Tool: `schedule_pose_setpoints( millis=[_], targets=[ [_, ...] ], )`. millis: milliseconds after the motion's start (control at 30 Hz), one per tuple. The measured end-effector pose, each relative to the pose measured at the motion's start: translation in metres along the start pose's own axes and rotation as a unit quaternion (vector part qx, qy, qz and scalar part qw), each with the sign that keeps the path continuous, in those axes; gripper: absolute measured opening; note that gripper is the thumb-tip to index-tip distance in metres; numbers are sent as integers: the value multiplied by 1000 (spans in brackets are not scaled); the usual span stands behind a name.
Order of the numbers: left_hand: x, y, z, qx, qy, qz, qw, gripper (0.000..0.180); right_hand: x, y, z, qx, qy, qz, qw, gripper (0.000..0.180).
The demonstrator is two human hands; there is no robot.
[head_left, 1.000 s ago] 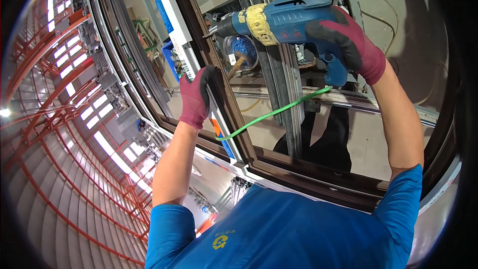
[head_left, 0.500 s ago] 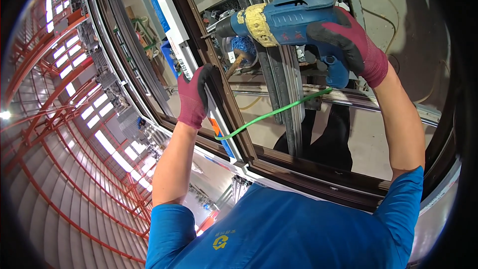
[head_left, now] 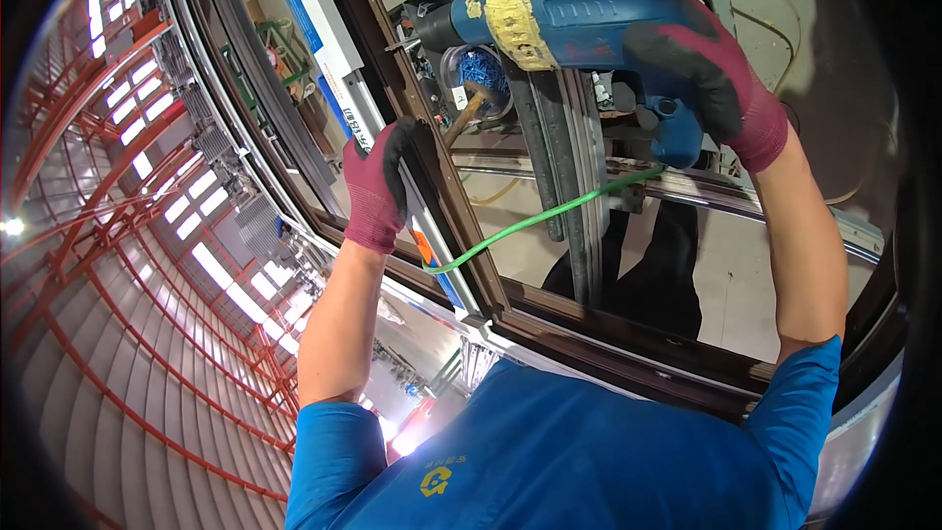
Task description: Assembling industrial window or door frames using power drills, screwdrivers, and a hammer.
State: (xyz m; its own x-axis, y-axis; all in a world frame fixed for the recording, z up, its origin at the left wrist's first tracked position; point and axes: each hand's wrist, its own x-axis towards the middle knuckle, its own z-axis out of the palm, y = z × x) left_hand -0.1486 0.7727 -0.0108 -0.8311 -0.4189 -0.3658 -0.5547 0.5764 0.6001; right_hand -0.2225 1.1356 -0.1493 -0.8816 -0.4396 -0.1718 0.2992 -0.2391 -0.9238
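My right hand (head_left: 711,74), in a maroon and black glove, is closed round the handle of a worn blue power drill (head_left: 608,20) with yellow tape behind its chuck. The drill lies level and points left; its thin bit ends at the brown metal frame bar (head_left: 446,191). Whether the bit has entered the metal I cannot tell. My left hand (head_left: 378,177), gloved alike, is wrapped over that bar and the white film-covered strip (head_left: 339,59) beside it, below the bit. A green cord (head_left: 540,224) runs from beneath the drill handle across the bar.
Under the drill stand a clear jar of blue small parts (head_left: 481,69) and a wooden handle (head_left: 464,118). Grey padded rails (head_left: 549,157) run below the frame. A brown lower frame bar (head_left: 628,329) lies close to my body. Thin hoses (head_left: 770,25) trail at the upper right.
The scene has shifted slightly upward in view. The drill and my right hand sit a little higher and farther right; both hands keep their grips.
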Motion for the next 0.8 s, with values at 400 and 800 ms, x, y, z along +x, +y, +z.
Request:
schedule_pose_setpoints(
  millis=[400, 800],
  targets=[
    [-1, 5, -24, 462, -101, 276, 837, 38, -35, 79, -37, 366, -46, 185, 911, 45],
    [3, 0, -39, 426, -141, 343, 825, 64, -27, 37, 17, 377, -45, 203, 903, 45]
  ],
)
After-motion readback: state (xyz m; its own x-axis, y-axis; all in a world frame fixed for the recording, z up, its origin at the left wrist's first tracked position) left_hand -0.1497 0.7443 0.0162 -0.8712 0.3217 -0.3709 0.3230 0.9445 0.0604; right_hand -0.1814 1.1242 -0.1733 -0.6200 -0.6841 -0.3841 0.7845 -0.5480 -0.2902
